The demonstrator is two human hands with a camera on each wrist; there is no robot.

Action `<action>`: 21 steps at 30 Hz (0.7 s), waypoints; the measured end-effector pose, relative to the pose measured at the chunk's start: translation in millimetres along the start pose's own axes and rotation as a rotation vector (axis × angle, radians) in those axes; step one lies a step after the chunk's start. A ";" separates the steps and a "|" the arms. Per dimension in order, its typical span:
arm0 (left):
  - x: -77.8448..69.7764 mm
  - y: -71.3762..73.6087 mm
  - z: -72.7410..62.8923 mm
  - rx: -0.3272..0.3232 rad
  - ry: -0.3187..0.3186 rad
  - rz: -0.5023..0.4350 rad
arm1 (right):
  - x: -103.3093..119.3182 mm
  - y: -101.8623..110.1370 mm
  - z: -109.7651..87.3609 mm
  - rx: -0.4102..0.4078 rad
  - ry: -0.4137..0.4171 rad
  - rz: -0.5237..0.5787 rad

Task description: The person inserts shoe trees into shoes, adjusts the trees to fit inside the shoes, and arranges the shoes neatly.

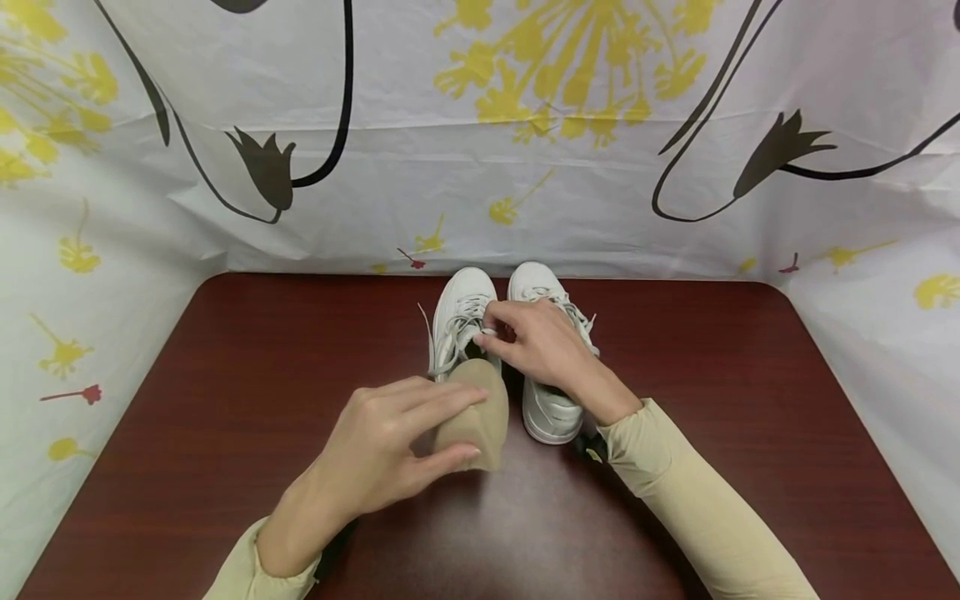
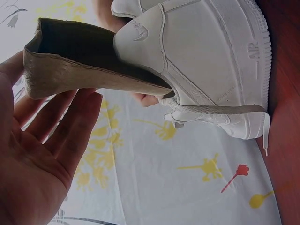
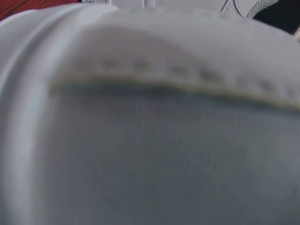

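Note:
A pair of white lace-up sneakers stands on the table, toes toward the back. My left hand (image 1: 390, 437) grips a tan cardboard shoe insert (image 1: 480, 417) by its wide end. In the left wrist view, the narrow end of the insert (image 2: 93, 77) runs into the opening of the left sneaker (image 2: 201, 56), and the insert is hollow along its upper side. My right hand (image 1: 540, 342) reaches over the right sneaker (image 1: 551, 412) and pinches the left sneaker (image 1: 457, 300) near its tongue and laces. White shoe leather (image 3: 164, 154) fills the right wrist view, blurred.
The dark red-brown table (image 1: 300, 350) has rounded back corners. A white flower-printed cloth (image 1: 420, 183) hangs behind it and along both sides. A loose lace end (image 2: 266, 140) hangs beside the left sneaker. A small dark item (image 1: 592, 450) shows beside my right wrist.

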State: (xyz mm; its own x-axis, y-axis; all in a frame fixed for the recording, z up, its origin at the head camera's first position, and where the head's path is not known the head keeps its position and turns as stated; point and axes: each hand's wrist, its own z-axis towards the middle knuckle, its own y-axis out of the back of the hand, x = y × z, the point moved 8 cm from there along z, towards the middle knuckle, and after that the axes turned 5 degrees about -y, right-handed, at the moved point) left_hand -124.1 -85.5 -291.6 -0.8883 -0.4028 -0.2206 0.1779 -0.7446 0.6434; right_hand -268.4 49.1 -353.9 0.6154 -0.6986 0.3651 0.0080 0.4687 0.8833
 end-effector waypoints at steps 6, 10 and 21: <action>2.1 -3.1 -1.2 0.016 0.014 -0.003 | 0.1 -0.4 -0.3 0.001 -0.003 -0.001; 4.3 -6.7 -2.4 0.036 0.031 -0.017 | 0.0 -0.9 -1.0 0.001 -0.006 0.002; 13.0 -19.2 -5.6 0.097 0.120 -0.094 | -0.6 -0.6 -0.2 0.010 -0.012 0.002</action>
State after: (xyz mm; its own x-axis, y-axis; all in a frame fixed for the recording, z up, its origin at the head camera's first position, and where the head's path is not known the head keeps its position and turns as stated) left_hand -136.8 -79.4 -311.0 -0.8412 -0.3985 -0.3655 0.0493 -0.7296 0.6821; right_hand -268.6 49.3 -354.7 0.6057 -0.7042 0.3704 -0.0009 0.4649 0.8854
